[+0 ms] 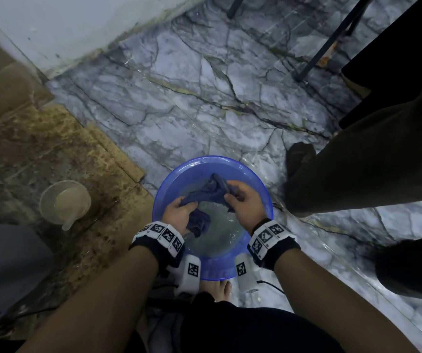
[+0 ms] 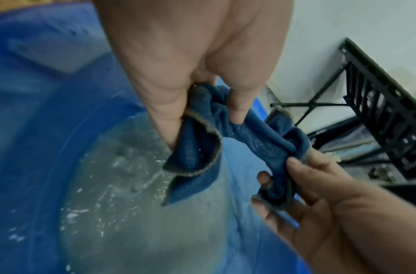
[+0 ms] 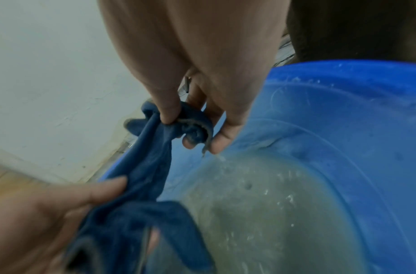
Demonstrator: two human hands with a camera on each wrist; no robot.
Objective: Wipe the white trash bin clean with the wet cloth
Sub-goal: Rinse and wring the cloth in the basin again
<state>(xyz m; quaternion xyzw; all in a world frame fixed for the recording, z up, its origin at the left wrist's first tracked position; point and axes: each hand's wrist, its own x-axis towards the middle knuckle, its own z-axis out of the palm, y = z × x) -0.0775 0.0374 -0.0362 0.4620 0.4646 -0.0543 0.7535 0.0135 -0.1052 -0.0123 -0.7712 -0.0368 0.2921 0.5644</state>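
A wet dark blue cloth (image 1: 208,191) (image 2: 261,140) (image 3: 150,166) is stretched between both my hands above a blue basin (image 1: 260,189) (image 2: 38,129) (image 3: 343,111). My left hand (image 1: 184,206) (image 2: 202,115) grips one bunched end, with a loose flap hanging toward the water. My right hand (image 1: 230,193) (image 3: 195,128) pinches the other rolled end between thumb and fingers. Murky grey water (image 1: 220,230) (image 2: 132,222) (image 3: 272,213) fills the basin's bottom, and drops fall from the cloth. I cannot pick out a white trash bin for certain in any view.
A clear plastic jug (image 1: 64,202) of cloudy liquid stands on the brown floor to the left. A pale grey object (image 1: 8,263) fills the lower left. Another person's legs (image 1: 357,161) stand close on the right. Black metal furniture legs (image 1: 332,39) stand far right.
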